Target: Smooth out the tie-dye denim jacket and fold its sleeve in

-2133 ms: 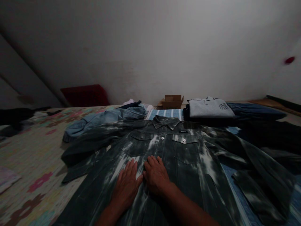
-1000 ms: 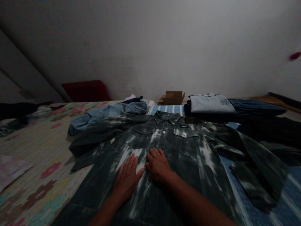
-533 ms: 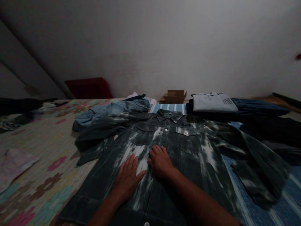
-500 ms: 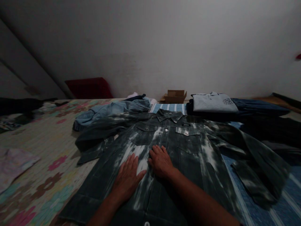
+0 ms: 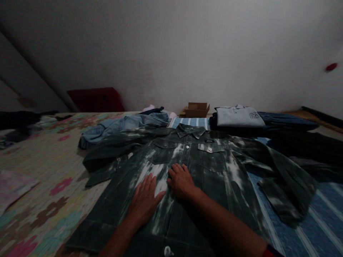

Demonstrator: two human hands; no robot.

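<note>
A dark grey denim jacket [image 5: 214,192] with white bleached streaks lies spread front side up, its collar pointing away from me and its sleeves out to both sides. Buttons run down the middle, and two flap pockets sit on the chest. My left hand [image 5: 144,198] rests flat on the jacket's left front, fingers stretched and thumb apart. Just right of it, my right hand [image 5: 180,181] lies palm down near the button line, its fingers slightly bent against the cloth. Neither hand grips anything.
Light blue jeans-like cloth [image 5: 125,125] lies crumpled beyond the left sleeve. A folded grey hoodie [image 5: 238,117] tops a stack at back right, near dark clothes [image 5: 313,146]. A cardboard box [image 5: 197,110] and a red object [image 5: 95,100] stand by the wall. Floral bedding [image 5: 61,171] spreads at left.
The view has turned slightly to the right, so the scene sits a little further left. Both hands stay at nearly the same place on the jacket.
</note>
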